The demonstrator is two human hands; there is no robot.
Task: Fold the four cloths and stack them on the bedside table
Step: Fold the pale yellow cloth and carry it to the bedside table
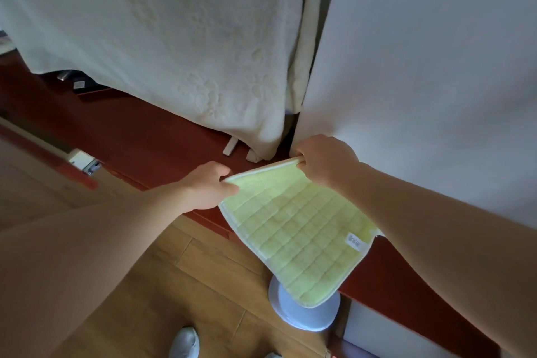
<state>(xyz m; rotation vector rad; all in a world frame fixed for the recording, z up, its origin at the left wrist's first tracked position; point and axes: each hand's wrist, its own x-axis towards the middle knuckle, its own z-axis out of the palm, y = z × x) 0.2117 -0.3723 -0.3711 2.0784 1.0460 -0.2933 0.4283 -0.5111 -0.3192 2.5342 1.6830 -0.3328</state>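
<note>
Legible text: none.
One small white tag (353, 241) on the pale green quilted square cloth (293, 235) (print too blurred).

A cream blanket (174, 38) with a raised flower pattern hangs across the upper left, beside a plain white sheet (421, 67) filling the right. A red-brown wooden frame (130, 131) runs diagonally below them. At the bottom, plank flooring (189, 285), a pale blue round object (305, 317) and a white shoe (184, 343)

Centre: a pale yellow-green cloth (293, 227) with a stitched grid and white edging. Upper left: a cream blanket (174, 38) with embossed flowers. Right: a plain white sheet (436, 67). Dark red frame (130, 131); light wood floor (189, 285).
</note>
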